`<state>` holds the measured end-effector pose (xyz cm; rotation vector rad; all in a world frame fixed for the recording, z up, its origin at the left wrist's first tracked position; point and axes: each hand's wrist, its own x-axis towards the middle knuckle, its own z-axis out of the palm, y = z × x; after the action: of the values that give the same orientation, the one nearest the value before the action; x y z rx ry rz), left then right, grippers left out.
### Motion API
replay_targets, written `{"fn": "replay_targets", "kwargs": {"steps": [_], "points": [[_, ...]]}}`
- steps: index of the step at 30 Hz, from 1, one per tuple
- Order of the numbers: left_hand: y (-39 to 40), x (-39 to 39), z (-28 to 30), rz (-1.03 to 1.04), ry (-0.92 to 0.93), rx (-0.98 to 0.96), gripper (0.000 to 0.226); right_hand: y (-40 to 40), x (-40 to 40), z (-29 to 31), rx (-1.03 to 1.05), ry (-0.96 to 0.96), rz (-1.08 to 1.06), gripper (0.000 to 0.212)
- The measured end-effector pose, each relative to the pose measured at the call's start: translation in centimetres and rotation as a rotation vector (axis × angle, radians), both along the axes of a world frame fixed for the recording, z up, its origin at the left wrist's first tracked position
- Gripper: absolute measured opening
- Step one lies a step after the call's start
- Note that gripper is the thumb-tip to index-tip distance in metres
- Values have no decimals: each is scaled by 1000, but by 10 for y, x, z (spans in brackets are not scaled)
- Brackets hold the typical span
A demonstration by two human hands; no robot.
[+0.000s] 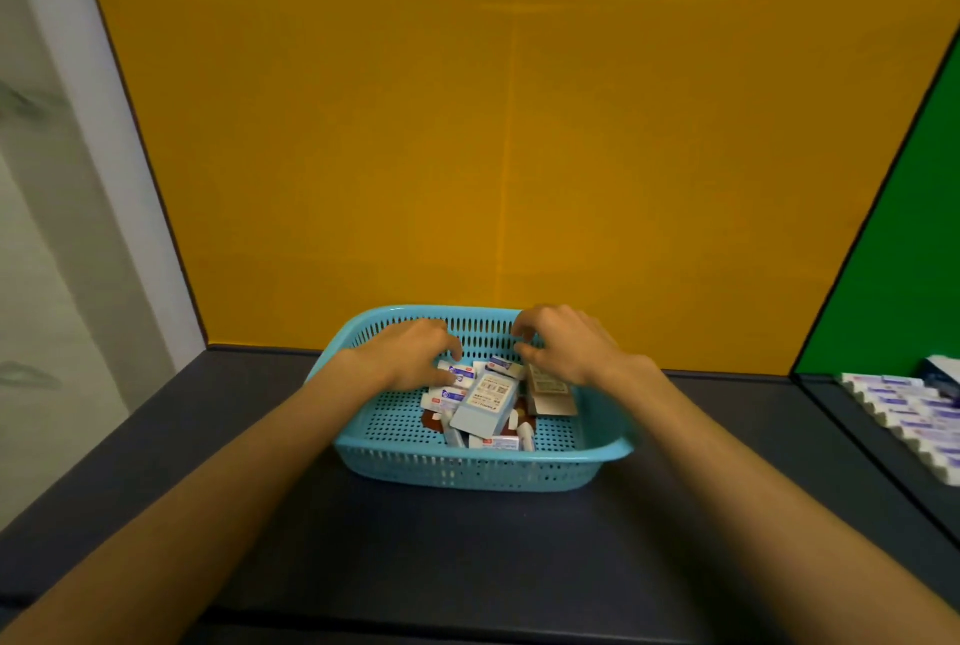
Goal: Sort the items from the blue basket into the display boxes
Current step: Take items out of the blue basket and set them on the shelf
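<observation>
Two bare forearms reach in from the near edge across the dark grey worktop [363, 551] toward the blue basket [483, 467], which sits in the middle of the worktop, close to the far wall. Inside the basket lies a loose pile of small packaged items: a pale blue flat box [485, 405] on top in the centre, small white-and-blue boxes [451, 397] to its left, and a tan carton [548, 387] to its right. The left hand [413, 350] is over the far-left part of the basket, its fingers [447, 376] curled down onto the white-and-blue boxes, though whether they grip one cannot be told. The right hand [563, 343] hovers over the far-right part, fingers bent and partly open, holding nothing visible. At the far right, a row of white-and-purple boxes [904, 415] stands lined up. Behind everything rises an orange wall panel [519, 124], with a green panel [909, 254] to its right.
</observation>
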<state>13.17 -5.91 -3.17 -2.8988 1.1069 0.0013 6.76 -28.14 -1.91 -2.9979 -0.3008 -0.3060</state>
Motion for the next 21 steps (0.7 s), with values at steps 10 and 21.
{"fn": "replay_targets", "kwargs": {"steps": [10,21], "points": [[-7,6,-10,-33,56,-11,20,3,9,-5,-57,101,-12,29],[15,0,3,24,83,-299,26,11,18,-14,-46,168,-18,27]]}}
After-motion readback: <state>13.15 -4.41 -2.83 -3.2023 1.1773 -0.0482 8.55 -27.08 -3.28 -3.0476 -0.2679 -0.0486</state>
